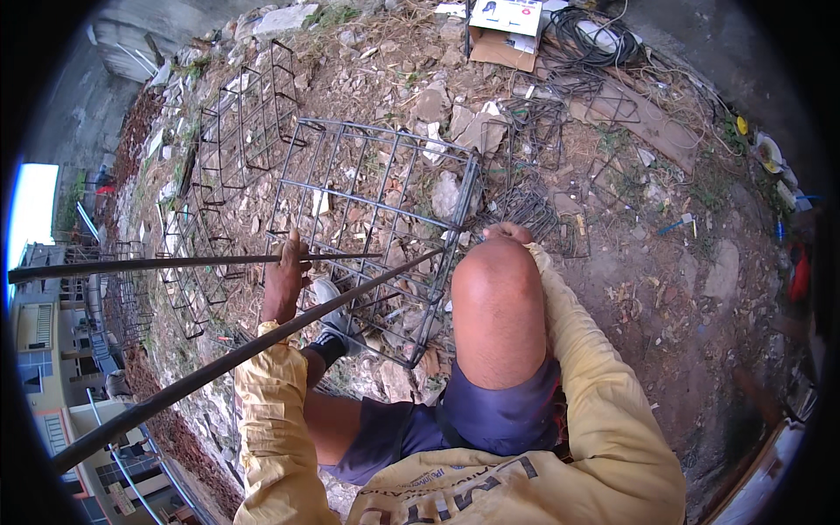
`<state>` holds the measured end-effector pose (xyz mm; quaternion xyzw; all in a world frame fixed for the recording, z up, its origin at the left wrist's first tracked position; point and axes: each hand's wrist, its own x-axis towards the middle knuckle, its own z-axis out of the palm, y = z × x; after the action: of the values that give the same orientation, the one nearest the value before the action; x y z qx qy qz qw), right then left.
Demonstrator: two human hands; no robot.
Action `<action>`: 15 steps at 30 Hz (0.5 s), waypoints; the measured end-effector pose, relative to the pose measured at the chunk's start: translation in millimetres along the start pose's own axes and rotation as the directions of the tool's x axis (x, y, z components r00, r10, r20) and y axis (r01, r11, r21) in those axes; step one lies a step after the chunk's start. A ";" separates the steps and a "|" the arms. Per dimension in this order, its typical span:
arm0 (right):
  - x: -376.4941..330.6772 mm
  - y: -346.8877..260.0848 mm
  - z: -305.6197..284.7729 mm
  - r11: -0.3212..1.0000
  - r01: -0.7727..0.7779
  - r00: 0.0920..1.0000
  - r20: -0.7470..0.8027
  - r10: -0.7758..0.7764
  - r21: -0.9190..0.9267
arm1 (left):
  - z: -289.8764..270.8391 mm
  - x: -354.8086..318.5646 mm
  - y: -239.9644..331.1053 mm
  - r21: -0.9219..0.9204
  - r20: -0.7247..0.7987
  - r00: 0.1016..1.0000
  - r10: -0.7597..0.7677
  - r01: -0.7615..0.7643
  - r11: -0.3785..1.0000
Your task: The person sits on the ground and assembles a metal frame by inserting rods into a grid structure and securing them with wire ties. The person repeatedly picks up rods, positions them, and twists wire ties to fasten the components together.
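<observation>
A welded or tied steel bar cage [372,197] lies on the rubble in front of me, beside my left shoe [331,306]. At its left edge, my left hand [284,273] is curled around a thin dark steel rod [175,263], its index finger stretched out. A second, thicker rod [236,357] slants in front of my left sleeve, its far end by the cage's right side. My right hand [507,231] shows just past my raised knee [499,289]; the knee hides most of it, and whatever it may hold cannot be made out.
More bar cages [245,122] stand to the left on broken stone. Bent steel stirrups [525,210] are heaped beyond my knee. At the back are a cardboard box [505,44], coiled black cable [595,35] and a plank [639,122]. Buildings [52,359] edge the far left.
</observation>
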<state>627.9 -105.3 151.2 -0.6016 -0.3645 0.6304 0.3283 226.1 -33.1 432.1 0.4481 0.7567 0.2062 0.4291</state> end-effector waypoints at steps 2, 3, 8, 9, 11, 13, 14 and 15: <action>31.9 -13.6 20.4 0.996 -0.028 0.999 0.012 0.030 -0.089 | 16.0 0.0 12.6 -0.009 0.025 0.992 -0.126 0.126 0.992; 45.5 -10.7 25.5 0.996 -0.033 0.998 0.046 0.037 -0.082 | 26.2 -0.6 28.7 0.012 0.061 0.984 -0.165 0.164 0.986; 69.8 -12.2 35.5 0.990 0.097 0.978 0.197 -0.075 -0.104 | 45.2 16.5 20.6 -0.090 0.081 0.980 -0.180 0.187 0.978; 68.5 -15.2 43.9 0.987 0.115 0.964 0.252 -0.083 -0.116 | 50.2 15.4 1.1 -0.162 0.005 0.985 -0.170 0.169 0.972; 59.4 -27.3 49.6 0.971 0.114 0.961 0.271 -0.055 -0.208 | 48.1 20.0 -21.8 -0.271 -0.065 0.967 -0.245 0.219 0.937; 62.5 -22.3 47.7 0.946 0.164 0.967 0.235 -0.097 -0.280 | 65.8 27.3 -14.9 -0.366 -0.151 0.964 -0.221 0.153 0.918; 63.6 -19.7 46.9 0.929 0.187 0.968 0.221 -0.119 -0.320 | 71.0 30.5 -11.4 -0.410 -0.195 0.957 -0.212 0.117 0.905; 62.3 -23.5 45.9 0.910 0.200 0.969 0.213 -0.128 -0.364 | 70.6 34.4 -12.2 -0.426 -0.192 0.965 -0.178 0.081 0.901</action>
<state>577.8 -42.9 139.4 -0.5601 -0.5588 0.5700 0.2216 271.0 -15.1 369.0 0.2688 0.7678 0.3824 0.4383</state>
